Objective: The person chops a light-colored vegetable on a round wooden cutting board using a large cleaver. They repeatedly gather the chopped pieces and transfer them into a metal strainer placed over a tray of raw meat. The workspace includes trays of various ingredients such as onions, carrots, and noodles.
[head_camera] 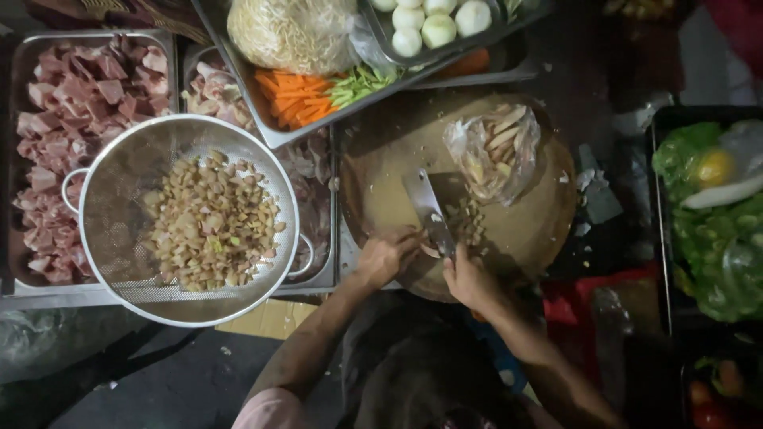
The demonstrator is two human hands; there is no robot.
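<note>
A round wooden chopping board (524, 230) lies in the middle. My right hand (470, 280) grips the handle of a cleaver (427, 208), whose blade rests on the board. My left hand (387, 256) presses a pale piece of food against the board right beside the blade. A small heap of chopped pale pieces (467, 221) lies just right of the blade. A clear plastic bag (494, 151) with long pale slices sits on the far part of the board.
A metal colander (111, 191) of chopped pieces stands left, over trays of raw cut meat (71, 103). Behind are trays with noodles (290, 32), carrot strips (296, 94) and white eggs (433, 22). Bagged greens (719, 230) lie at right.
</note>
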